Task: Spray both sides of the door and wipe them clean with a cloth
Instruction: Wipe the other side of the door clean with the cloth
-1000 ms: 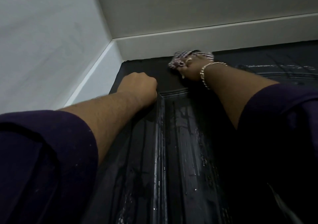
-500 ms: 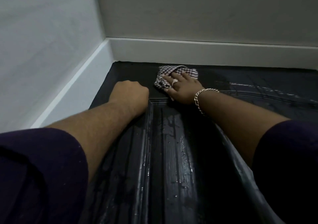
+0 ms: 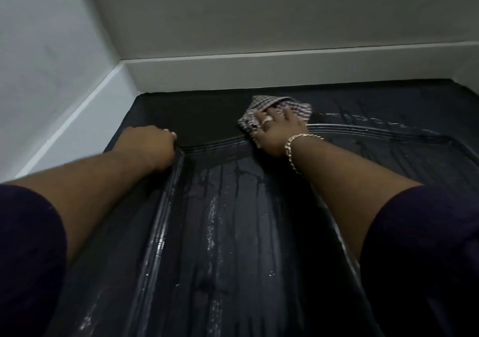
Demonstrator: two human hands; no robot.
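The black door (image 3: 233, 233) fills most of the lower frame, running from the bottom edge up to the pale frame (image 3: 285, 72) that crosses the upper middle. It is wet: streaks and drips run down the sunken panel in the centre, and more smears shine toward the upper right. A white wall (image 3: 46, 51) takes the upper left corner.

My two forearms come in from the lower corners, each out of a dark purple sleeve (image 3: 28, 259).

My left hand (image 3: 150, 147) sits left of centre, at the top left corner of the raised moulding around the panel. Its fingers are curled into a fist against the door (I see nothing inside them, only a fingertip showing at the knuckle edge).

My right hand (image 3: 277, 132) lies right of centre, just above the moulding's top rail, fingers spread fairly flat and pressing down on the checked cloth (image 3: 261, 113). The cloth is bunched under my fingertips and sticks out beyond them toward the top edge of the door.

A gold chain bracelet (image 3: 293, 147) hangs at my right wrist, and a ring (image 3: 268, 119) shows on one finger.
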